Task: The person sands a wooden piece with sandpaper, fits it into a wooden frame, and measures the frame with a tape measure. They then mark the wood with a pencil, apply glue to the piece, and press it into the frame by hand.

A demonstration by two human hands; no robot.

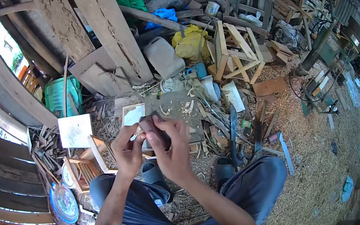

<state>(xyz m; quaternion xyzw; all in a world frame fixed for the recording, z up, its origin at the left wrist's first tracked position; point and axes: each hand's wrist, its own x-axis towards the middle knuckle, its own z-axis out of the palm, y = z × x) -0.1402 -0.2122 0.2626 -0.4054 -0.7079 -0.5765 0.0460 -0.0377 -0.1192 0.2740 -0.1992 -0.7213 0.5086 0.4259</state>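
Note:
Both hands meet in front of my knees, above a low grey work board (177,100) strewn with wood shavings. My right hand (172,150) pinches a dark brown, flat piece (147,124) that looks like folded sandpaper. The fingers of my left hand (127,153) close on a small pale piece (140,130) pressed against it. Fingers cover most of the pale piece, so its kind is hidden. Just left of the board lies a whitish sheet (134,116).
Hand tools (215,119) lie right of the board, near a long dark blade-like tool (233,128). A wooden stool frame (238,52) stands behind. At left are a green crate (62,94), a slatted wooden piece (81,174) and a blue-rimmed plate (65,204). Shavings (312,175) cover the floor.

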